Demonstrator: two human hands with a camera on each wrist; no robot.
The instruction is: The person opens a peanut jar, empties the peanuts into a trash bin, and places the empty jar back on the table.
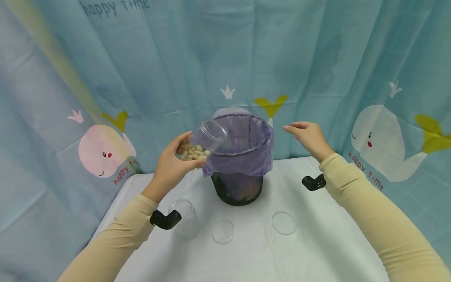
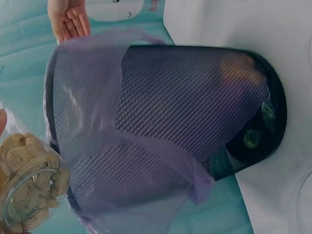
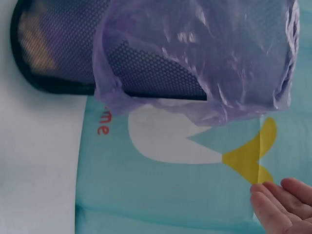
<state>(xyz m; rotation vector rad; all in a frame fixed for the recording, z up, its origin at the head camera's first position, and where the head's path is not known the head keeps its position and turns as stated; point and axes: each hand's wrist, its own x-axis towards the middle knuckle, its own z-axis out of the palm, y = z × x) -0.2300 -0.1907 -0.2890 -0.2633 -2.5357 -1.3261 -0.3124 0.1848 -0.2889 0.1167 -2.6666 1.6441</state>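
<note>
Well, left grip (image 1: 170, 160) around tilted jar (image 1: 206, 144), right grip (image 1: 310, 137) loose; lined bin (image 1: 243, 185) between, clear discs (image 1: 223, 232) in front.

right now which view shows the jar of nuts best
Head view: it shows the jar from rim to nuts, in the left hand. Left wrist view catches mostly the base end, cut off; right wrist view shows none.
</note>
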